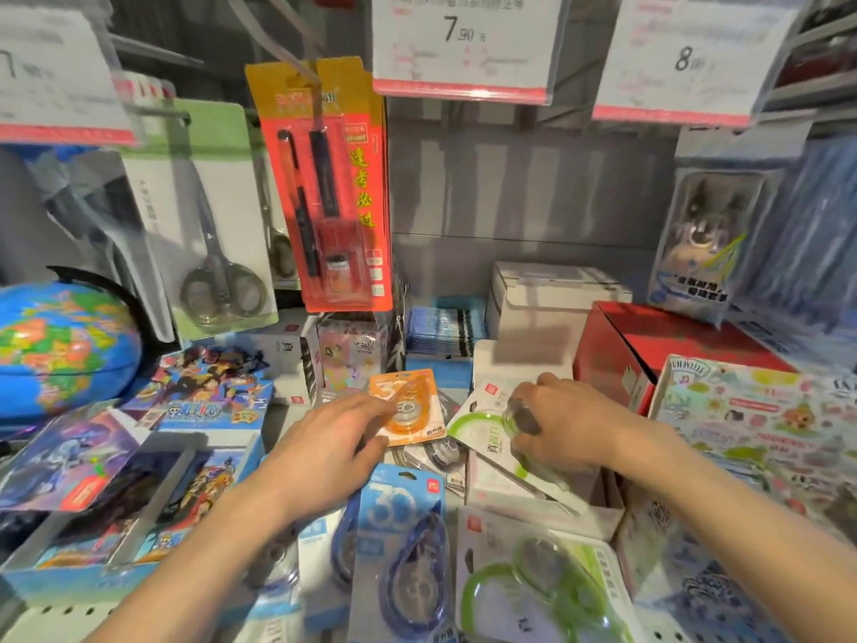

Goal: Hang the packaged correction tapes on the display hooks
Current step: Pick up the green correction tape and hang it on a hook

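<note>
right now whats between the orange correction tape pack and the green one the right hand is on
In the head view, a grey correction tape pack lies partly under both, filling the gap between the orange pack and the green pack that the right hand grips.

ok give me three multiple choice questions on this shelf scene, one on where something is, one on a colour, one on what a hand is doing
1. Where does the blue world globe stand?
A. at the far left of the shelf
B. at the far right of the shelf
C. hung on a hook

2. What colour is the packaged correction tape under the fingertips of the left hand?
A. blue
B. orange
C. green

3. What is the right hand doing?
A. hanging open in the air
B. gripping the green-and-white packaged correction tape
C. resting flat on the red cardboard box

Answers:
1 A, the globe sits at the left edge, beside the carded scissors.
2 B, the card and the tape body are orange.
3 B, its fingers curl over the clear blister of the green pack.
</note>
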`<state>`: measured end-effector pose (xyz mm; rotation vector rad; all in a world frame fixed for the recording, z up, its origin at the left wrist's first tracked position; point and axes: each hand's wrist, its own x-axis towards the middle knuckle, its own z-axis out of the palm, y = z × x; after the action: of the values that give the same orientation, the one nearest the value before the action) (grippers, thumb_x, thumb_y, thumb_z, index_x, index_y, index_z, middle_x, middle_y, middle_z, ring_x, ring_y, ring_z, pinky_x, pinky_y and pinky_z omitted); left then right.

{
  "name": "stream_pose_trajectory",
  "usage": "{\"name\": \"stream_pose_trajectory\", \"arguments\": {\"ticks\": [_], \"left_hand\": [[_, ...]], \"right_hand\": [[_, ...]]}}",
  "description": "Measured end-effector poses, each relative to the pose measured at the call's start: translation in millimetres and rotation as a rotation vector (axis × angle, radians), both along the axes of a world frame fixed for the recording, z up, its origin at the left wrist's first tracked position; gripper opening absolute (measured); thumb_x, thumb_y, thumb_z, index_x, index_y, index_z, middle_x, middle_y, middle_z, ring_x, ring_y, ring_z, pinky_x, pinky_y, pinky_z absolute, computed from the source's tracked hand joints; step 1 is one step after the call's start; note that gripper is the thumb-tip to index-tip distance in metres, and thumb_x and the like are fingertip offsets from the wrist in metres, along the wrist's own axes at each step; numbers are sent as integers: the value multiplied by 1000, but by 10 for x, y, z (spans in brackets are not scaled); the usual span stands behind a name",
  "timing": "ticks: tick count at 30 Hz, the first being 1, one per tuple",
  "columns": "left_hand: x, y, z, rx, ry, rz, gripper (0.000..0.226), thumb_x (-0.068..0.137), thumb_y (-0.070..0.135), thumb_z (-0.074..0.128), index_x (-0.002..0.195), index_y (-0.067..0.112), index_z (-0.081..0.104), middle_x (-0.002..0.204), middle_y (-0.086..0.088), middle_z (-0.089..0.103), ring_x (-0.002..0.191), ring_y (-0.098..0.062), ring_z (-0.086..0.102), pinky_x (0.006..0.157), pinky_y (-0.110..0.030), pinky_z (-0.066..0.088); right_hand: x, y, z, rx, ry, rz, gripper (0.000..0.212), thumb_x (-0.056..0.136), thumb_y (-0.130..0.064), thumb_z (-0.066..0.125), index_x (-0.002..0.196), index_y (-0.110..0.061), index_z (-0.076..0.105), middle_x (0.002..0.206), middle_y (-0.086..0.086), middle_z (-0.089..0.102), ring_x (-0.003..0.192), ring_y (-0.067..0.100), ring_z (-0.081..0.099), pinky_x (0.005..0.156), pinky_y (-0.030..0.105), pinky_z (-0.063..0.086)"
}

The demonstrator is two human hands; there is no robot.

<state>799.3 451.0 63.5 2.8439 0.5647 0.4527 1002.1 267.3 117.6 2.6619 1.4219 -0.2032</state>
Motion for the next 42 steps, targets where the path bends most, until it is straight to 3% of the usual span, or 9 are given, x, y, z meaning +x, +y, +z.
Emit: {"name": "stream_pose_trajectory", "arguments": {"ticks": [6, 10, 14, 16, 19, 23, 26, 33, 42], "left_hand": [[-75, -28, -6, -49, -32, 62, 36, 99, 43, 50, 132, 31, 56, 128, 13, 61, 120, -12, 57, 100, -33, 47], [-3, -166, 128, -141, -182, 103, 34, 99, 46, 53, 127, 29, 61, 125, 17, 62, 120, -7, 55, 102, -28, 42], [184, -370, 379, -674, -390, 101, 26, 96, 41, 61, 120, 29, 63, 97, 12, 74, 88, -7, 70, 81, -25, 55], [267, -441, 508, -985, -488, 77, 27, 97, 33, 63, 122, 22, 62, 97, 0, 77, 81, -15, 75, 76, -34, 62], [328, -491, 623, -1187, -611, 39, 23, 98, 15, 61, 121, 12, 62, 101, -15, 78, 74, -15, 74, 64, -25, 62], [307, -497, 664, -1229, -674, 24, 17, 99, 6, 58, 114, 6, 66, 96, -16, 79, 79, -25, 77, 58, -26, 62], [257, -494, 712, -1255, -697, 0, 18, 100, 7, 56, 114, 8, 67, 96, -15, 79, 87, -34, 77, 64, -33, 64], [249, -622, 932, -1202, -745, -88, 17, 99, 6, 57, 111, 8, 68, 92, -12, 80, 72, -18, 77, 56, -21, 58], [557, -1442, 1246, -1083, -794, -217, 17, 98, 3, 57, 110, 5, 68, 90, -13, 80, 70, -17, 74, 62, -26, 62]], "right_hand": [[-14, 43, 66, 156, -47, -103, 40, 86, -44, 59, 117, -18, 56, 123, 8, 53, 110, 31, 54, 84, 37, 46], [-41, 52, 140, 357, -40, -110, 53, 86, -46, 62, 130, -18, 52, 126, 8, 53, 114, 30, 55, 92, 37, 45], [-157, 51, 212, 547, 21, -43, 65, 85, -48, 66, 140, -20, 47, 133, 5, 52, 122, 24, 52, 98, 32, 42], [-222, 48, 233, 613, 51, -16, 68, 82, -49, 69, 140, -22, 46, 133, 2, 52, 122, 19, 51, 99, 30, 40], [-302, 39, 235, 684, 60, 23, 70, 78, -51, 71, 138, -22, 48, 128, -3, 52, 118, 13, 52, 98, 24, 40], [-384, -9, 247, 737, 34, 90, 70, 80, -57, 67, 138, -26, 43, 129, -8, 45, 123, 9, 43, 104, 24, 36], [-447, -79, 311, 743, 58, 136, 74, 81, -67, 61, 140, -32, 34, 134, -14, 37, 126, 4, 38, 108, 27, 37], [-517, -341, 497, 795, 89, 190, 86, 79, -58, 70, 146, -35, 23, 144, -18, 31, 133, 1, 35, 107, 19, 31], [-211, -1229, 768, 935, -1, 237, 83, 77, -59, 70, 144, -33, 28, 139, -20, 34, 129, 0, 35, 109, 23, 32]]}}
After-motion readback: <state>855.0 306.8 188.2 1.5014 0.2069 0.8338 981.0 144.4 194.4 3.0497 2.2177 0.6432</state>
